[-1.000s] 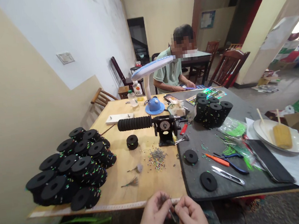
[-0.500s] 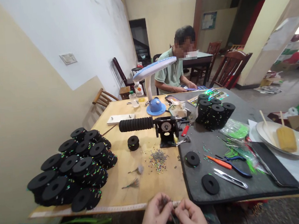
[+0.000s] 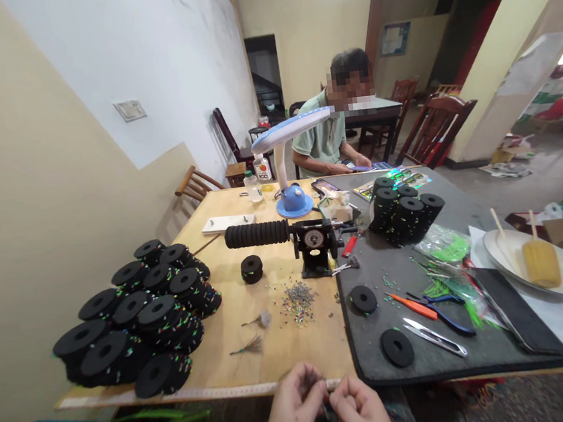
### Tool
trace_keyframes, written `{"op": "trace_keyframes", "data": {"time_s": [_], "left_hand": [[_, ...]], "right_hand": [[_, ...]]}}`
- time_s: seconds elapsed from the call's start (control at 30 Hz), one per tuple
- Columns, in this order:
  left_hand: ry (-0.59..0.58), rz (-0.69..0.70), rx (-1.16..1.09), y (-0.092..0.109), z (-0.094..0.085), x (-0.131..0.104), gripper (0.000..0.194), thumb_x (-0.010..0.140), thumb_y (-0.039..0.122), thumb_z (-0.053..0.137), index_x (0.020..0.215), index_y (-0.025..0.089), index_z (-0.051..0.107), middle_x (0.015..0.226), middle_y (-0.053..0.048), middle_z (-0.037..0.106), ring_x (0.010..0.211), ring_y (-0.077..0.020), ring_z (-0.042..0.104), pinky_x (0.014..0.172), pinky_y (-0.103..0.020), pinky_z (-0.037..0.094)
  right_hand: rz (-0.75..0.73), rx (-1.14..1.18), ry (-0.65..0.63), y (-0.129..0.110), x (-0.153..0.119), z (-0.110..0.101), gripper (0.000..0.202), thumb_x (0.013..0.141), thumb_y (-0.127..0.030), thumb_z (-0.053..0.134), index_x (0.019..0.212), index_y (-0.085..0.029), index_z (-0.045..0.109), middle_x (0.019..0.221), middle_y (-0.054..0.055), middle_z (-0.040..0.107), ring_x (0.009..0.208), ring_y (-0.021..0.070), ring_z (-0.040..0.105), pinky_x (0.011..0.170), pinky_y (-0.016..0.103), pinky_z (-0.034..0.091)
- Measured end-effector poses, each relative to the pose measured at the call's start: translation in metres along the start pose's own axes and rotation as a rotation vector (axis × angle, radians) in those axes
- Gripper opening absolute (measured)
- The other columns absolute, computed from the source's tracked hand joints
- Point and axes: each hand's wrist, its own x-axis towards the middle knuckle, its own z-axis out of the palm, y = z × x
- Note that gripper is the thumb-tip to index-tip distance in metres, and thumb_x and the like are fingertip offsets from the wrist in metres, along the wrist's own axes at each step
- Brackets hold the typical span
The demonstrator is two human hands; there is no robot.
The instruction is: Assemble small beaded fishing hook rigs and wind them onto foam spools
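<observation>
At the table's front edge, my left hand (image 3: 296, 405) is closed, thumb and fingers pinched together. Close beside it on the right, my right hand (image 3: 360, 409) is pinched shut as well. Whatever lies between the fingertips is too small and dark to make out. Just beyond my hands are two small bundles of fine strands (image 3: 247, 346) and a heap of tiny grey and coloured pieces (image 3: 298, 298). Behind the heap stands a black winding device (image 3: 314, 248) with a row of black foam discs (image 3: 256, 234) on its shaft.
Stacked black foam spools (image 3: 145, 326) fill the table's left side, with more spools (image 3: 404, 208) at back right. A blue lamp (image 3: 295, 202) stands behind the device. Tweezers (image 3: 434, 336), pliers (image 3: 448, 314) and a plate (image 3: 496, 242) lie right. A person (image 3: 317, 143) sits opposite.
My hands stay at the table edge with their fingertips pinched, shifting only very slightly. The person opposite moves their head a little to the right. Nothing on the table has visibly moved.
</observation>
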Motion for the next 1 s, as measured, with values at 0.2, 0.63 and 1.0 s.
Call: {"op": "trace_keyframes", "data": {"time_s": [0.2, 0.63, 1.0], "left_hand": [[-0.003, 0.002, -0.012, -0.001, -0.001, 0.000, 0.041, 0.066, 0.052, 0.076, 0.069, 0.017, 0.055, 0.064, 0.004, 0.052, 0.057, -0.0115, 0.049, 0.053, -0.023, 0.041], [-0.018, 0.047, 0.054, -0.004, -0.002, -0.001, 0.032, 0.072, 0.044, 0.073, 0.070, 0.018, 0.054, 0.067, 0.003, 0.052, 0.062, -0.0131, 0.049, 0.057, -0.023, 0.042], [-0.081, 0.141, 0.202, -0.017, -0.009, 0.000, 0.017, 0.082, 0.032, 0.063, 0.076, 0.017, 0.061, 0.073, -0.002, 0.062, 0.073, -0.0182, 0.058, 0.070, -0.026, 0.047]], "right_hand": [[0.000, 0.015, -0.017, 0.000, -0.001, 0.001, 0.060, 0.061, -0.079, 0.065, 0.061, -0.022, 0.045, 0.031, -0.014, 0.033, 0.027, 0.0034, 0.025, 0.032, 0.016, 0.017], [-0.021, 0.035, 0.002, -0.001, 0.001, 0.002, 0.059, 0.063, -0.077, 0.065, 0.063, -0.022, 0.047, 0.031, -0.014, 0.033, 0.028, 0.0034, 0.023, 0.033, 0.016, 0.015], [-0.050, 0.033, -0.016, -0.006, -0.001, 0.001, 0.059, 0.068, -0.075, 0.064, 0.080, -0.018, 0.054, 0.033, -0.012, 0.041, 0.029, 0.0051, 0.029, 0.034, 0.015, 0.021]]}}
